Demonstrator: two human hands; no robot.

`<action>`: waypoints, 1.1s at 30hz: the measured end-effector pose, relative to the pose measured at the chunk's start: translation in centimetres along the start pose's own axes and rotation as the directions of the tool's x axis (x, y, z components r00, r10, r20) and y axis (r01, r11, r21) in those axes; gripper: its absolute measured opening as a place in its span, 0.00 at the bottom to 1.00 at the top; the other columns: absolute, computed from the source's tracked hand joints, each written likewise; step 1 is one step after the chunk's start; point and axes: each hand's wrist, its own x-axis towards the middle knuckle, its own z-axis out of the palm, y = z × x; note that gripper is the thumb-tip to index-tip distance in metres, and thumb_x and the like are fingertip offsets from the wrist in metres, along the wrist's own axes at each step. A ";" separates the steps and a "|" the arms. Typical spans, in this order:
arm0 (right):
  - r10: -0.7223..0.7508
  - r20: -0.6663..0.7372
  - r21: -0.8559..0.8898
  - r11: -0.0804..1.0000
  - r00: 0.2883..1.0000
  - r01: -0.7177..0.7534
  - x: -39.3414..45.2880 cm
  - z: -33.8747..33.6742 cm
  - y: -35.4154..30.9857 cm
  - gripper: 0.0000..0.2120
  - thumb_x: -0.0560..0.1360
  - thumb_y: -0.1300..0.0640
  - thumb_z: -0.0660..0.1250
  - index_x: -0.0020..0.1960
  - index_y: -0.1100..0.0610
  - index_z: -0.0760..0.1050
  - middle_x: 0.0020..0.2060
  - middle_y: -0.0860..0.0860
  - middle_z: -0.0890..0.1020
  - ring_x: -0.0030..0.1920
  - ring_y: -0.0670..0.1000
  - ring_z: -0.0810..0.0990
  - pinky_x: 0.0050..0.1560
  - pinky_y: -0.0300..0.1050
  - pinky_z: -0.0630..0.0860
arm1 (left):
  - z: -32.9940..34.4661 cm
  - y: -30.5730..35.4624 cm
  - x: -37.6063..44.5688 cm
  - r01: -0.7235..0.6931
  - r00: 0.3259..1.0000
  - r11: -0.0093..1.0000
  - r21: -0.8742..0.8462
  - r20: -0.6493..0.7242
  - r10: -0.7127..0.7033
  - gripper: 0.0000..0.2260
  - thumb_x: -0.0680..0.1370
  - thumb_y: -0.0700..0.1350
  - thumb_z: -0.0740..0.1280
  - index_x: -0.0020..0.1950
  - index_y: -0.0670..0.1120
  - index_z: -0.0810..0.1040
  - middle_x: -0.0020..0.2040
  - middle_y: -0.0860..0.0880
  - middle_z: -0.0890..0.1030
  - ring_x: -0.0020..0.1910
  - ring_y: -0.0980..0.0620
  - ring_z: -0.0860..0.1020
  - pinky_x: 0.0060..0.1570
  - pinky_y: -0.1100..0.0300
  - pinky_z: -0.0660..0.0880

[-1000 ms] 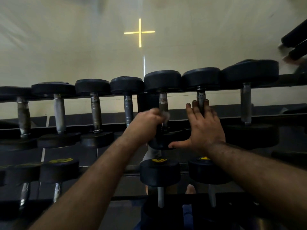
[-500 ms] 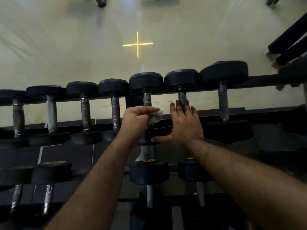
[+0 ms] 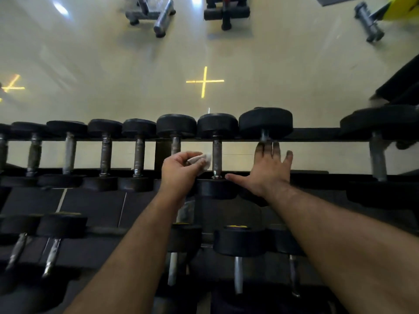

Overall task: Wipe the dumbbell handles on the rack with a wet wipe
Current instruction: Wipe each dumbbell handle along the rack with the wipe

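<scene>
**Wipe in left hand, between two top-row handles**

I'm looking down over a dumbbell rack (image 3: 317,135) with two tiers in view. The top tier carries a row of black round-head dumbbells with bare metal handles, lying front to back across the rails.

My left hand (image 3: 181,171) has its fingers curled round a crumpled white wet wipe (image 3: 201,160). The wipe pokes out past the knuckles toward the right. It sits between two handles: the rusty handle (image 3: 175,146) just behind my knuckles, and the next handle (image 3: 217,158) immediately to the right. The wipe's edge is very near that right handle; I cannot tell whether it touches.

My right hand (image 3: 271,169) is flat, fingers straight and spread, thumb stretched left toward the collar of that same handle. The fingertips (image 3: 276,147) reach up to the shaft of the larger dumbbell (image 3: 265,123) one place further right; the palm covers most of that shaft. It holds nothing.

Lower tier: more dumbbells, one with a yellow label (image 3: 235,227) on its head, under my right forearm.

Beyond the rack, pale floor with a yellow cross mark (image 3: 204,81), and gym equipment (image 3: 149,14) along the far edge.
</scene>
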 end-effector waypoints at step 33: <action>0.017 -0.090 0.004 1.000 0.996 -0.017 0.1 1.2 -1.3 0.72 0.59 0.07 0.45 0.87 0.56 0.50 0.87 0.58 0.52 0.86 0.58 0.52 0.82 0.70 0.54 | 3.2 -3.8 9.6 -0.666 0.689 0.254 0.701 0.448 0.570 0.04 0.77 0.40 0.73 0.51 0.44 0.86 0.49 0.47 0.83 0.45 0.44 0.80 0.42 0.50 0.79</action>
